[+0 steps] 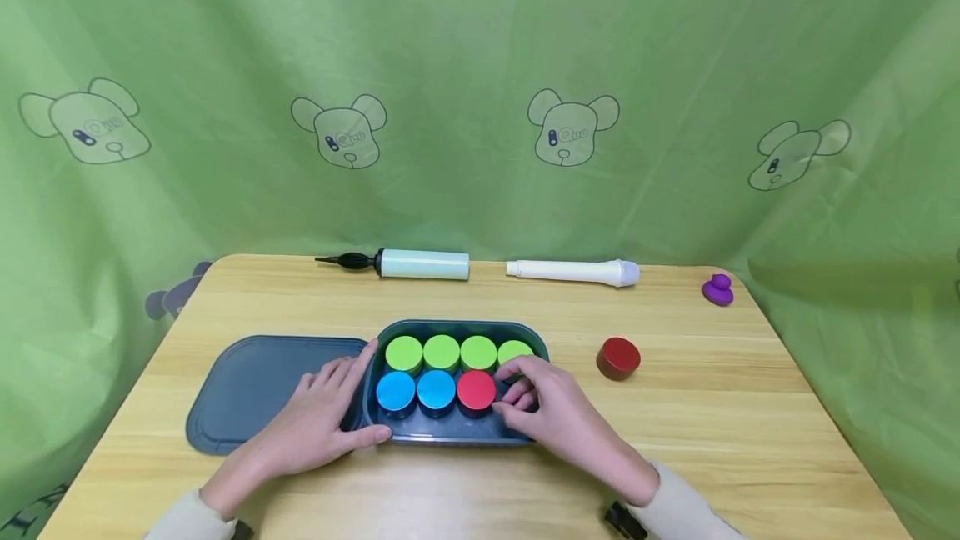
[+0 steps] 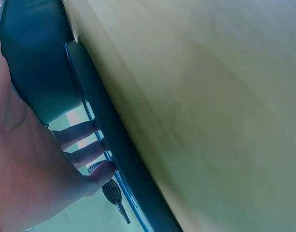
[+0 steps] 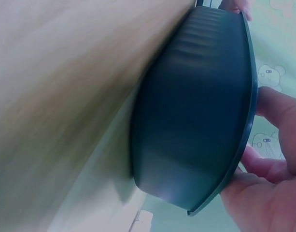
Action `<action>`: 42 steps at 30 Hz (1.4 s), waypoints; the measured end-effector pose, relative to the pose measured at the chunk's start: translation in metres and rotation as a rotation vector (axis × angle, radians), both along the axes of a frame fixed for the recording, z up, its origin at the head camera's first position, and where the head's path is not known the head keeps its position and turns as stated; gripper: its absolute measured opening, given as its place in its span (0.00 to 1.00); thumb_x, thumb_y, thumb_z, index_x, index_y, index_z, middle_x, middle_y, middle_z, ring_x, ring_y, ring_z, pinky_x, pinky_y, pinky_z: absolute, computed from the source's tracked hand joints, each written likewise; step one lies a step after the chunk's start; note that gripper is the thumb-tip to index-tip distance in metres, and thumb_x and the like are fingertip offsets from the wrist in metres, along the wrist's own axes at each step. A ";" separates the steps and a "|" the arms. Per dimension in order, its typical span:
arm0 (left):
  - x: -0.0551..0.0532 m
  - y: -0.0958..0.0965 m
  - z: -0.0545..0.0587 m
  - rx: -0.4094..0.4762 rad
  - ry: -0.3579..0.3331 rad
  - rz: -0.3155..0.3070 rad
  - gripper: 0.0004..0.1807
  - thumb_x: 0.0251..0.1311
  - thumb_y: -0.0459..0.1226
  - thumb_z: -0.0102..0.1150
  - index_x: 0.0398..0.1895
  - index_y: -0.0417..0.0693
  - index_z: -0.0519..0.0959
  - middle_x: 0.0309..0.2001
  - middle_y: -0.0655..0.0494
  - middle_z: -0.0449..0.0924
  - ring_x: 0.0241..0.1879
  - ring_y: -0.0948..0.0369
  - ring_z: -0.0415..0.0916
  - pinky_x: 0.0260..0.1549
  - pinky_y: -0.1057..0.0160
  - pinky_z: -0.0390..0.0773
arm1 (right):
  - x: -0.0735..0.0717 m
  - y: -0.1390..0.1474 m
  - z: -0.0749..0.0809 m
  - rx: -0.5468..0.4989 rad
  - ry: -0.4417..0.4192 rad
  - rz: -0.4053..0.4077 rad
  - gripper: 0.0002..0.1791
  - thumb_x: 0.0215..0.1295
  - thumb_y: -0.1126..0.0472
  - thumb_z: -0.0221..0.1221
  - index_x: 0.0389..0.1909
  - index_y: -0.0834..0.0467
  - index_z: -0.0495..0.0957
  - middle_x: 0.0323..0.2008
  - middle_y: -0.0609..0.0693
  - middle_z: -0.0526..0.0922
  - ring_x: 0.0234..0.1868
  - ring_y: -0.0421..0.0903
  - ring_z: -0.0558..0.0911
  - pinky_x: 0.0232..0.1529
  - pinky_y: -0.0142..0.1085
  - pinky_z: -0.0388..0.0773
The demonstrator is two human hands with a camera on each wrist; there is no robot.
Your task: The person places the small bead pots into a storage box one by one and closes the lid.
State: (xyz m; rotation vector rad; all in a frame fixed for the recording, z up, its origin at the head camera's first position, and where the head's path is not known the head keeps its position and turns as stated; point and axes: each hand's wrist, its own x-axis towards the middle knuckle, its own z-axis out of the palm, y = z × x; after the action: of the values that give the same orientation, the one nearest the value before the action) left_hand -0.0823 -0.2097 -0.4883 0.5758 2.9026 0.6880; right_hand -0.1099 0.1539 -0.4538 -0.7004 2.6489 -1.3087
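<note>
A dark blue-green rectangular box [image 1: 465, 433] stands at the table's front middle. Inside are a back row of several green-topped round pieces [image 1: 441, 352] and a front row with two blue-topped ones [image 1: 437, 390] and a red-topped one [image 1: 476, 390]. My left hand [image 1: 318, 423] lies with fingers outstretched along the box's left end, thumb by the front corner. My right hand [image 1: 551, 407] reaches over the box's right end, its thumb and index tips apart at the red-topped piece's right edge. Its other fingers are bent, partly hiding the rightmost green-topped piece.
A flat dark lid [image 1: 255, 394] lies left of the box. To the right sits another red round piece [image 1: 618, 358]. Along the back edge are a light blue hand pump [image 1: 423, 264], a white microphone-shaped stick [image 1: 570, 272] and a small purple figure [image 1: 718, 290]. Green curtain surrounds the table.
</note>
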 end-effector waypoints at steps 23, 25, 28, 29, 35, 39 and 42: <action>0.001 0.000 -0.001 -0.003 0.003 0.002 0.62 0.69 0.71 0.61 0.92 0.62 0.38 0.79 0.35 0.65 0.76 0.35 0.63 0.67 0.19 0.59 | 0.001 0.064 -0.004 -0.098 0.186 -0.230 0.14 0.66 0.67 0.76 0.49 0.54 0.85 0.34 0.50 0.79 0.28 0.43 0.77 0.28 0.32 0.76; 0.000 0.001 -0.001 -0.002 0.002 0.002 0.62 0.69 0.71 0.62 0.92 0.62 0.38 0.79 0.35 0.65 0.76 0.35 0.63 0.67 0.19 0.59 | -0.001 0.071 -0.004 -0.095 0.191 -0.253 0.14 0.66 0.67 0.76 0.49 0.54 0.85 0.33 0.50 0.79 0.28 0.43 0.77 0.28 0.32 0.76; 0.001 0.001 0.000 0.001 -0.001 0.001 0.61 0.69 0.71 0.62 0.92 0.62 0.38 0.79 0.35 0.65 0.76 0.35 0.63 0.67 0.19 0.59 | -0.003 0.081 -0.006 -0.089 0.196 -0.272 0.15 0.66 0.69 0.76 0.49 0.55 0.85 0.34 0.53 0.79 0.29 0.43 0.77 0.29 0.31 0.76; 0.000 0.001 0.000 0.002 -0.002 -0.001 0.61 0.69 0.71 0.61 0.92 0.62 0.38 0.79 0.35 0.65 0.76 0.34 0.63 0.67 0.19 0.59 | -0.004 0.084 -0.006 -0.085 0.195 -0.281 0.15 0.65 0.69 0.76 0.49 0.55 0.85 0.36 0.54 0.79 0.30 0.42 0.77 0.29 0.30 0.77; 0.002 0.000 0.001 -0.003 0.010 0.000 0.62 0.69 0.70 0.62 0.92 0.62 0.38 0.79 0.35 0.66 0.76 0.35 0.64 0.66 0.20 0.60 | -0.006 0.100 -0.007 -0.059 0.164 -0.348 0.16 0.65 0.69 0.76 0.51 0.59 0.84 0.46 0.57 0.80 0.36 0.45 0.79 0.35 0.29 0.80; 0.001 0.000 -0.001 -0.003 0.010 -0.002 0.61 0.69 0.71 0.62 0.92 0.62 0.38 0.79 0.36 0.66 0.76 0.35 0.64 0.66 0.20 0.61 | -0.010 0.112 -0.010 -0.032 0.154 -0.409 0.19 0.66 0.66 0.77 0.54 0.61 0.84 0.52 0.58 0.79 0.38 0.46 0.79 0.36 0.28 0.80; 0.001 -0.001 -0.001 -0.004 0.010 -0.001 0.61 0.69 0.71 0.61 0.92 0.63 0.38 0.79 0.36 0.65 0.76 0.36 0.64 0.66 0.19 0.60 | -0.014 0.121 -0.014 -0.025 0.116 -0.444 0.20 0.66 0.64 0.77 0.56 0.61 0.83 0.57 0.60 0.78 0.38 0.45 0.79 0.33 0.29 0.79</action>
State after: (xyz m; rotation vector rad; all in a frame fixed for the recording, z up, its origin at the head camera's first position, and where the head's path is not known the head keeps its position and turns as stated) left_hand -0.0816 -0.2104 -0.4897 0.5810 2.9119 0.6804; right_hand -0.1241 0.2751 -0.4673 -0.1940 3.0042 -1.4354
